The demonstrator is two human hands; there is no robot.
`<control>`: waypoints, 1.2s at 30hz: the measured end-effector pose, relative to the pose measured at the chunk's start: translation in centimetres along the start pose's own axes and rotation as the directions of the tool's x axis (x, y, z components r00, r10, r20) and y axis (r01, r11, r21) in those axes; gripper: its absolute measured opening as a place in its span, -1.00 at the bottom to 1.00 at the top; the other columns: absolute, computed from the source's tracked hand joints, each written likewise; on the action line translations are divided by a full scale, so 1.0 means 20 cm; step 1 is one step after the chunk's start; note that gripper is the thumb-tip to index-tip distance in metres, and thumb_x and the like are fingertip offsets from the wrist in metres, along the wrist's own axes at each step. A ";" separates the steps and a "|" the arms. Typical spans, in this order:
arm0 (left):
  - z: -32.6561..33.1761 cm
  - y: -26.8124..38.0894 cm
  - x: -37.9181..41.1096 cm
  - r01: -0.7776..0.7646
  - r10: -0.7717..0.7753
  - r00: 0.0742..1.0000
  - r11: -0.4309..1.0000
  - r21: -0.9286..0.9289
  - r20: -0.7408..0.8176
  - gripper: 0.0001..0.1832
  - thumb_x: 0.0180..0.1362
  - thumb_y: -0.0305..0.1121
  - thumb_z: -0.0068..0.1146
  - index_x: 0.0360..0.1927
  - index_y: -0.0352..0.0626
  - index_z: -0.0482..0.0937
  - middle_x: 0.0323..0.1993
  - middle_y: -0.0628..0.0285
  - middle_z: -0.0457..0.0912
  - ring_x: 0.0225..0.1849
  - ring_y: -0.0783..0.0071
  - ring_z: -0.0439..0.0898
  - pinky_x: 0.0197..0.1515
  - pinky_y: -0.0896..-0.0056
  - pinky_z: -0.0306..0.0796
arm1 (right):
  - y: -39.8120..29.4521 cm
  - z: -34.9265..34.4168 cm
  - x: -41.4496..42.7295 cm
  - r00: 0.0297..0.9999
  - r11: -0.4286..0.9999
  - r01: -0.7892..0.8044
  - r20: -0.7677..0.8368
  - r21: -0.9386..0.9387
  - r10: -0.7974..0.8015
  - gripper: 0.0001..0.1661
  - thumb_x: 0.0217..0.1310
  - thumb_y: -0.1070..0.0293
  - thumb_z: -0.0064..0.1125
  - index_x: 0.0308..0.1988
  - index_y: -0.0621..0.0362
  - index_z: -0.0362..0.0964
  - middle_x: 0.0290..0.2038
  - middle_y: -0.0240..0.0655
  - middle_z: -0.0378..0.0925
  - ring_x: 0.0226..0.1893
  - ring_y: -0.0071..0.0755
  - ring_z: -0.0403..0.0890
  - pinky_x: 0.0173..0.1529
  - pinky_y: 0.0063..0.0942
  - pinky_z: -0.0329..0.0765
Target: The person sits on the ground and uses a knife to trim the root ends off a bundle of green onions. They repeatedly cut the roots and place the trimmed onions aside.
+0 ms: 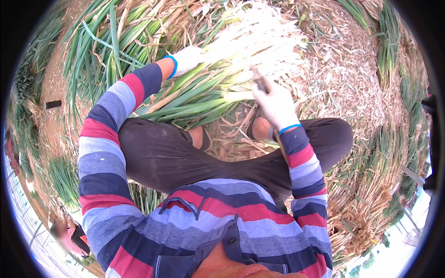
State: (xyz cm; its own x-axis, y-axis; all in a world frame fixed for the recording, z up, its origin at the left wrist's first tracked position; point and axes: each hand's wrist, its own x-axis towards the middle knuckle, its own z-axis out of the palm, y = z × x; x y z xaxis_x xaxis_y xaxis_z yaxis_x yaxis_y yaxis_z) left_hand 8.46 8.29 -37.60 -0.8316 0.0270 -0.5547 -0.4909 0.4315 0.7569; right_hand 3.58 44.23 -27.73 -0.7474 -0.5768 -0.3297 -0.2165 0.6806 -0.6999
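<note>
My left hand (pixel 189 59), in a white glove with a blue cuff, lies over the leaves of a large heap of green onions (pixel 194 90). Glare and leaves hide its fingertips, so its grip is unclear. My right hand (pixel 276 104), gloved the same way, is closed around a slender tool (pixel 259 79) whose narrow tip points up and left over the heap. A thin hose-like line (pixel 282 149) runs from under that wrist down along the sleeve. The pale end of one onion stalk (pixel 240 96) reaches the right hand's fingers. The white stalks (pixel 267 41) are overexposed.
Dry peelings (pixel 344 76) cover the ground on the right. More onion bundles lie at the upper right (pixel 387 45), lower right (pixel 368 187) and left (pixel 64 177). My bent knees (pixel 149 146) frame the near side. Another person (pixel 67 238) is at the lower left.
</note>
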 end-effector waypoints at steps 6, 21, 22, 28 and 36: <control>0.02 -0.07 0.04 -0.020 0.032 0.997 0.987 0.160 -0.073 -0.49 0.58 0.00 0.19 0.15 -0.32 0.79 0.00 0.01 0.84 0.02 0.26 0.70 0.19 0.23 0.51 | -0.05 -0.03 -0.02 0.988 0.995 0.104 0.113 0.009 -0.105 -0.29 0.40 0.04 0.36 0.41 0.10 0.58 0.06 0.13 0.80 0.11 0.11 0.83 0.23 -0.13 0.68; 0.06 0.03 0.01 -0.111 0.110 0.994 0.967 0.229 0.017 -0.32 0.51 0.10 0.30 0.31 -0.41 0.68 0.16 -0.14 0.80 0.12 0.21 0.68 0.30 0.16 0.49 | 0.50 -0.36 0.47 0.969 0.971 -0.229 -0.108 -0.067 0.221 -0.50 0.36 0.06 0.42 0.06 0.23 0.77 -0.42 -0.29 0.70 -0.45 -0.49 0.68 -0.28 -0.35 0.60; 0.07 0.00 0.02 -0.148 0.148 0.989 0.965 0.218 0.017 -0.32 0.51 0.09 0.30 0.33 -0.39 0.68 0.19 -0.13 0.79 0.16 0.22 0.68 0.33 0.18 0.49 | 0.51 -0.37 0.50 0.969 0.967 -0.228 -0.127 -0.110 0.214 -0.50 0.36 0.06 0.42 0.06 0.24 0.78 -0.41 -0.29 0.70 -0.45 -0.48 0.69 -0.27 -0.35 0.60; 0.09 0.05 -0.01 -0.202 0.195 0.979 0.932 0.302 0.054 -0.34 0.50 0.08 0.32 0.38 -0.29 0.69 0.26 -0.09 0.78 0.22 0.25 0.67 0.38 0.21 0.47 | 0.32 -0.41 0.42 0.958 0.958 -0.271 -0.129 -0.096 0.258 -0.48 0.33 0.05 0.43 0.07 0.24 0.77 -0.37 -0.20 0.75 -0.40 -0.38 0.72 -0.19 -0.30 0.63; 0.12 -0.01 0.03 -0.215 0.223 0.974 0.878 0.428 0.033 -0.03 0.56 0.27 0.14 0.76 -0.22 0.22 0.67 -0.22 0.39 0.64 -0.08 0.42 0.68 0.11 0.23 | -0.12 -0.18 -0.28 0.950 0.995 -0.103 0.297 -0.004 0.099 -0.39 0.32 0.19 0.40 0.28 0.21 0.63 -0.20 -0.07 0.75 -0.15 -0.27 0.75 0.08 -0.30 0.66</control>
State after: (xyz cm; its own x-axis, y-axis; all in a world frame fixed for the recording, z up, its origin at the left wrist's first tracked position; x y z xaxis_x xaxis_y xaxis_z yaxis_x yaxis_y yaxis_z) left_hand 8.61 10.28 -38.96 -0.9110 0.1523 -0.3832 -0.1408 0.7585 0.6362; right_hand 5.90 47.39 -21.84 -0.5450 -0.6143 -0.5706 -0.1410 0.7380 -0.6599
